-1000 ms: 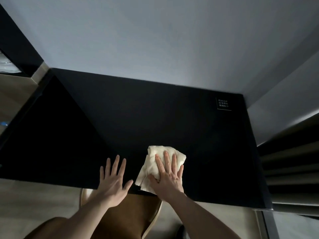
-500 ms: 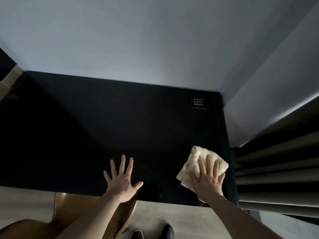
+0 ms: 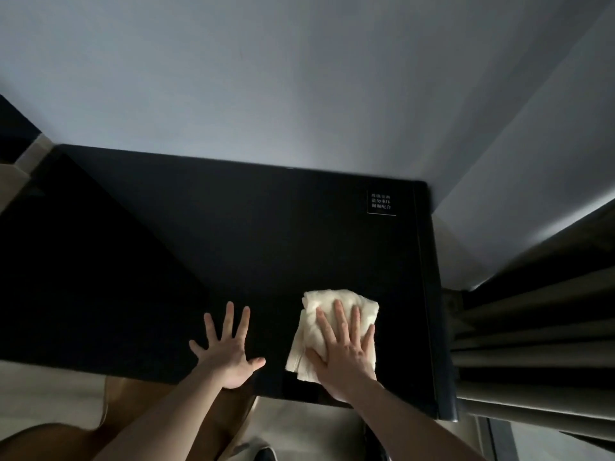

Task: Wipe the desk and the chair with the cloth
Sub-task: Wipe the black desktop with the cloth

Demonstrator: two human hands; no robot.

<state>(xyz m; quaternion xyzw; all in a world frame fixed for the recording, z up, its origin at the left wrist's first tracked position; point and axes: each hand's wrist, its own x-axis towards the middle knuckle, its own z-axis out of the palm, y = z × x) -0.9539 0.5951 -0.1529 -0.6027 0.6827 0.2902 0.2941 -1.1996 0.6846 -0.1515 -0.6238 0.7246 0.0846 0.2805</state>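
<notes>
A black glossy desk (image 3: 233,247) fills the middle of the head view, set against a pale wall. A folded cream cloth (image 3: 327,307) lies on its near right part. My right hand (image 3: 346,347) presses flat on the cloth with fingers spread, covering its lower half. My left hand (image 3: 228,347) rests flat on the bare desk near the front edge, left of the cloth, fingers apart and holding nothing. A brown chair (image 3: 129,400) with a pale rim shows under the desk's front edge, partly hidden by my left forearm.
A small white-lettered label (image 3: 381,202) sits on the desk's far right corner. Dark pleated curtains (image 3: 532,344) hang just right of the desk. Pale floor (image 3: 43,390) shows below the front edge, and a dark shoe (image 3: 266,454) at the bottom.
My right hand slid the cloth from the desk's middle out to its right edge, then back a little leftward. My left hand stayed flat near the front edge. The view shifted.
</notes>
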